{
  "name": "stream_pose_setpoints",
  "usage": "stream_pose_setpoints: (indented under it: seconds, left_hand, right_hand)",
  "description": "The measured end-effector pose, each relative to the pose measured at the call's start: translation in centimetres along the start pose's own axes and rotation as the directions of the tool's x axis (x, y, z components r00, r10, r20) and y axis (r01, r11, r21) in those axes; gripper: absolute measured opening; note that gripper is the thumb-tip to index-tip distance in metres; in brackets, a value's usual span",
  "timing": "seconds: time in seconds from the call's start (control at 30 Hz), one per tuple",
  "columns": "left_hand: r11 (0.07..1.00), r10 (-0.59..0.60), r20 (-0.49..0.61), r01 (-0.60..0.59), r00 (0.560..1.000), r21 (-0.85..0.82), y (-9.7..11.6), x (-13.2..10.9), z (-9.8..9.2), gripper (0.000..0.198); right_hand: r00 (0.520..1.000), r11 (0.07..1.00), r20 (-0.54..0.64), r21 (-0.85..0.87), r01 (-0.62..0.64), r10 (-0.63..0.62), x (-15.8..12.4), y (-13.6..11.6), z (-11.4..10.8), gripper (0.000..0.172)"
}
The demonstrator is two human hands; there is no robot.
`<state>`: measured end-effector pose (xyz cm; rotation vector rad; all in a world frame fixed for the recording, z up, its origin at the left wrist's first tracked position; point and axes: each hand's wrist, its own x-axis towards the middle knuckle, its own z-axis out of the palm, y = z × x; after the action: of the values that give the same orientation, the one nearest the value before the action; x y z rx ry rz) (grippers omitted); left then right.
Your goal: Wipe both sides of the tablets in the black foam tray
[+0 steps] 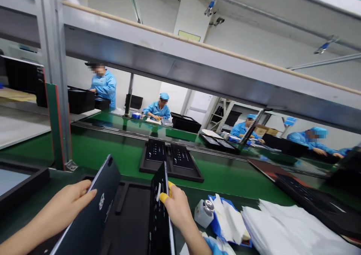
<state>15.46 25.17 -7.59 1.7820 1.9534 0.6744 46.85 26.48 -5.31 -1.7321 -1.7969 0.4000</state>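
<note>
Left hand (67, 204) gripping panel (93, 213), seemingly tilted

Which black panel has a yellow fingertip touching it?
The narrow panel on the right, standing on edge in the right hand, whose finger wears a yellow cot. The wider panel in the left hand is held by bare fingers.

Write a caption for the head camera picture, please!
Two bare hands each lift a flat black panel above an open black tray.

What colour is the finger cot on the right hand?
Yellow finger cot on the right hand, head view.
</note>
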Motion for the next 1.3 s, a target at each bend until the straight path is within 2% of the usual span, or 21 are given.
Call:
stream_pose_setpoints:
  seconds: [0.07, 0.13, 0.33, 0.43, 0.53, 0.63, 0.7, 0.83, 1.0, 1.13, 1.23, 1.3]
  left_hand:
    - [0.998, -0.010, -0.003, 0.010, 1.000, 0.063, 2.6, 0.3, -0.5, 0.049]
    - [0.993, -0.017, -0.030, 0.020, 0.999, 0.114, 4.1, 0.9, -0.3, 0.043]
    - [0.987, -0.065, -0.032, 0.069, 0.997, 0.143, 5.1, 2.3, 0.8, 0.037]
    - [0.985, -0.061, -0.027, 0.064, 0.998, 0.159, 5.6, 2.8, 0.8, 0.049]
    - [0.985, -0.030, 0.001, 0.030, 1.000, 0.172, 6.5, 3.3, 0.9, 0.064]
    - [0.983, -0.003, 0.021, -0.001, 1.000, 0.182, 7.5, 3.6, 1.5, 0.066]
    - [0.982, 0.016, 0.024, -0.020, 1.000, 0.185, 8.0, 3.6, 1.9, 0.066]
    - [0.981, 0.037, 0.023, -0.040, 0.999, 0.188, 8.4, 3.5, 2.4, 0.066]
    - [0.982, 0.019, 0.025, -0.023, 1.000, 0.189, 7.9, 3.5, 2.0, 0.065]
    - [0.984, 0.023, 0.016, -0.025, 1.000, 0.175, 7.6, 3.5, 1.6, 0.064]
    - [0.987, 0.021, 0.007, -0.022, 1.000, 0.158, 7.3, 3.4, 1.4, 0.063]
    - [0.990, 0.008, 0.011, -0.009, 1.000, 0.140, 6.9, 3.3, 1.2, 0.061]
  right_hand:
    - [1.000, 1.000, 0.007, 0.016, 0.001, -0.001, 1.3, -1.1, 1.0, 0.014]
    - [1.000, 1.000, 0.018, -0.016, 0.003, -0.003, 2.4, -2.0, 1.9, 0.017]
    - [0.998, 0.987, 0.059, -0.158, 0.002, 0.008, 2.9, -2.8, 2.9, 0.036]
    - [1.000, 0.967, 0.028, -0.254, -0.007, 0.014, 2.8, -3.1, 2.4, 0.057]
    - [0.999, 0.904, 0.020, -0.426, 0.039, -0.033, 3.4, -4.3, 1.8, 0.076]
    - [0.997, 0.830, 0.075, -0.556, 0.040, 0.002, 4.8, -5.6, 1.7, 0.071]
    - [0.997, 0.786, 0.070, -0.618, 0.026, 0.022, 5.6, -6.1, 2.1, 0.068]
    - [0.999, 0.709, 0.030, -0.704, 0.038, -0.023, 6.4, -6.3, 3.6, 0.069]
    - [0.995, 0.624, 0.028, -0.777, 0.083, -0.097, 6.3, -6.8, 5.3, 0.050]
    - [0.992, 0.662, 0.036, -0.741, 0.107, -0.120, 6.2, -7.8, 5.8, 0.055]
    - [0.995, 0.744, 0.037, -0.662, 0.095, -0.094, 5.3, -8.4, 5.4, 0.041]
    - [0.993, 0.799, 0.096, -0.591, 0.109, -0.065, 4.1, -8.3, 4.8, 0.041]
